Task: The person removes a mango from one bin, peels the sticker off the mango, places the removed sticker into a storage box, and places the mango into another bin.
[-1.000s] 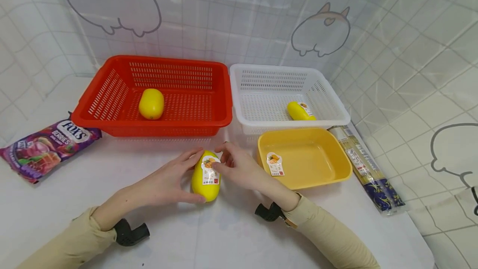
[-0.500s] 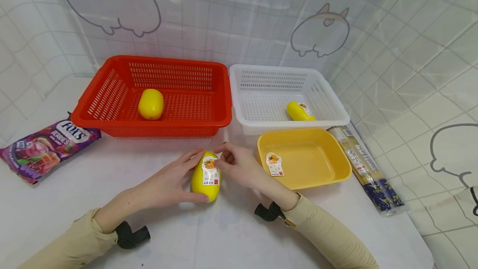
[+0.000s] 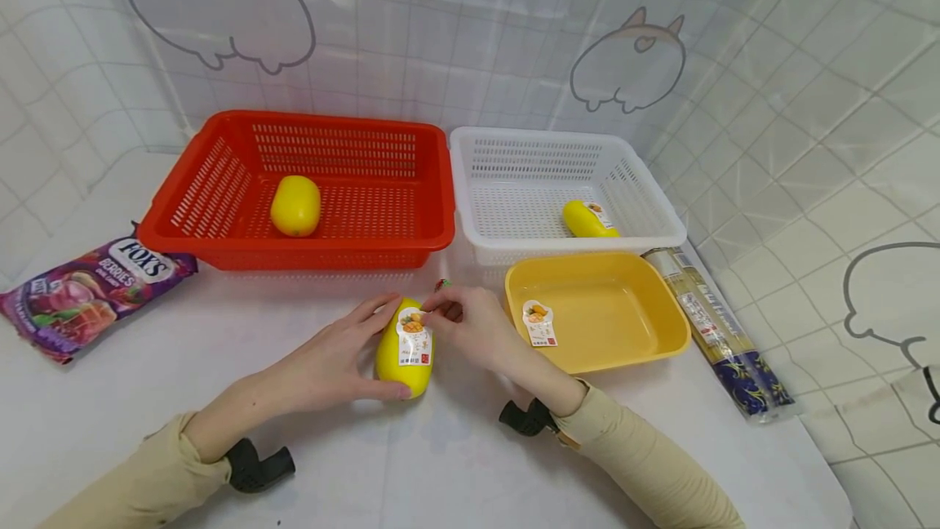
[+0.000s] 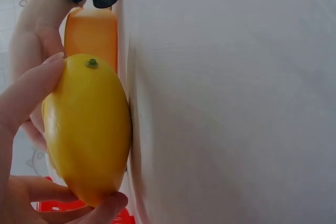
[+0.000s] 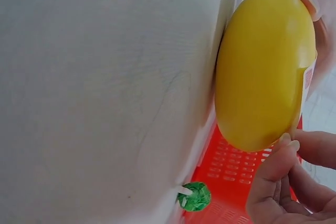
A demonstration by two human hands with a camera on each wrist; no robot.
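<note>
A yellow mango (image 3: 400, 372) lies on the white table between the hands, its green stem end facing the wearer in the left wrist view. My left hand (image 3: 323, 357) holds it from the left, thumb at the near end and fingers at the far end. A white sticker (image 3: 414, 341) with printed mangoes lies on the fruit's top. At the sticker's upper right edge my right hand (image 3: 477, 333) pinches with thumb and index fingertip. The right wrist view shows those fingertips (image 5: 286, 142) pressed together against the mango's far end. Whether the edge has lifted is hidden.
Behind stand a red basket (image 3: 352, 244) holding a mango (image 3: 296, 206) and a white basket (image 3: 514, 149) holding a stickered mango (image 3: 585, 220). A yellow tub (image 3: 609, 308) bears a similar sticker (image 3: 539, 323). A purple candy bag (image 3: 99, 292), noodle packs (image 3: 720, 333) and a green-wrapped candy (image 5: 194, 196) lie around.
The right fingertips have shifted slightly along the sticker's upper edge, and a bit of the small wrapped candy now shows beyond the right hand. The left hand keeps its hold on the mango.
</note>
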